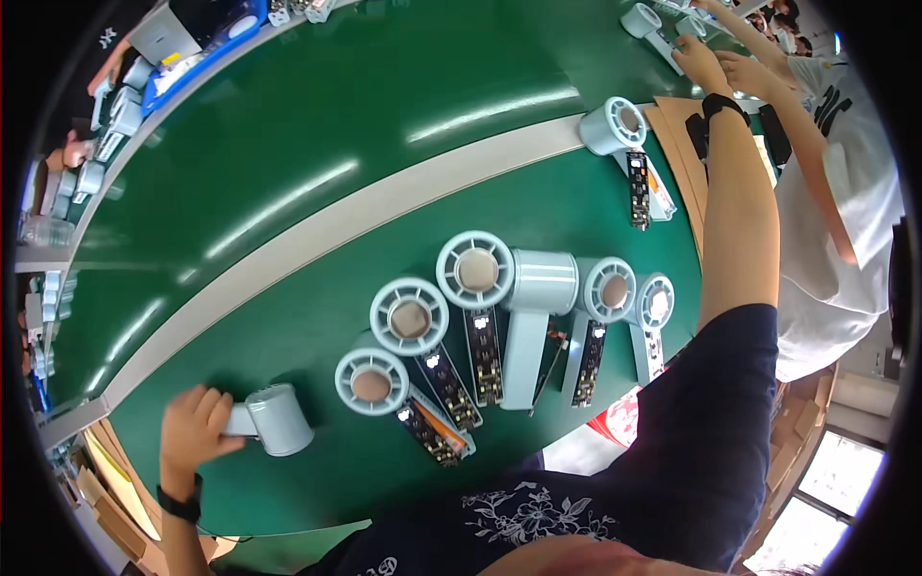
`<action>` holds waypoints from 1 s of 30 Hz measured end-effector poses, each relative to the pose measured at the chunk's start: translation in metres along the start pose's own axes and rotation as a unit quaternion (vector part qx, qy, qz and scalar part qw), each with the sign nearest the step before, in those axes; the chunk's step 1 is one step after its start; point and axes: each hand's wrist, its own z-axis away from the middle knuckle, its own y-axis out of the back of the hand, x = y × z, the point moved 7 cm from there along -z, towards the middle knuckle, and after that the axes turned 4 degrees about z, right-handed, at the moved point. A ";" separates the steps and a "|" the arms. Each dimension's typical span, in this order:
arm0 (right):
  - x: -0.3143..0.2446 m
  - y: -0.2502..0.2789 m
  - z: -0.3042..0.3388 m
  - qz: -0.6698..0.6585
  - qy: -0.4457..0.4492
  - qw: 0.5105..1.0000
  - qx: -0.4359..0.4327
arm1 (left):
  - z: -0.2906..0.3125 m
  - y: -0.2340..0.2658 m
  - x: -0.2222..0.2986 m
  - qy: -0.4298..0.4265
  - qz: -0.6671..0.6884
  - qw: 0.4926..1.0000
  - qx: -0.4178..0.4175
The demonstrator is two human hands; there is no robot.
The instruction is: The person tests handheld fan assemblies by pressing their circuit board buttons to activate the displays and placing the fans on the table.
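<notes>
At the lower left my left hand (197, 427) is closed around the handle of a pale blue handheld fan (279, 420), whose round head points right. Stretched to the upper right, my right hand (701, 67) has bent fingers against the handle of another pale blue handheld fan (642, 21); the hand partly covers the contact. Between my arms several similar fans stand in a fanned-out row, among them one with a closed handle (526, 355). Most others show a dark circuit board (484, 355) along the handle. One more fan (612, 127) with its board exposed lies near my right forearm.
A co-worker's hand (751, 75) in a white sleeve is close beside my right hand. A pale strip (375, 206) crosses the green table (288, 125). Brown cardboard (677, 144) lies under my right forearm. A blue tray (206, 62) and more fan parts stand at the far left.
</notes>
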 end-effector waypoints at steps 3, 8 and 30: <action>0.023 -0.028 -0.009 0.025 0.027 0.995 0.095 | -0.013 -0.004 0.018 0.085 0.088 0.992 0.012; -0.005 -0.059 -0.019 -0.094 -0.088 0.991 -0.028 | -0.043 0.021 0.045 0.146 0.169 0.972 0.066; -0.157 0.155 0.192 -0.531 -0.002 0.821 -0.208 | 0.019 0.009 0.122 0.229 0.334 0.893 0.198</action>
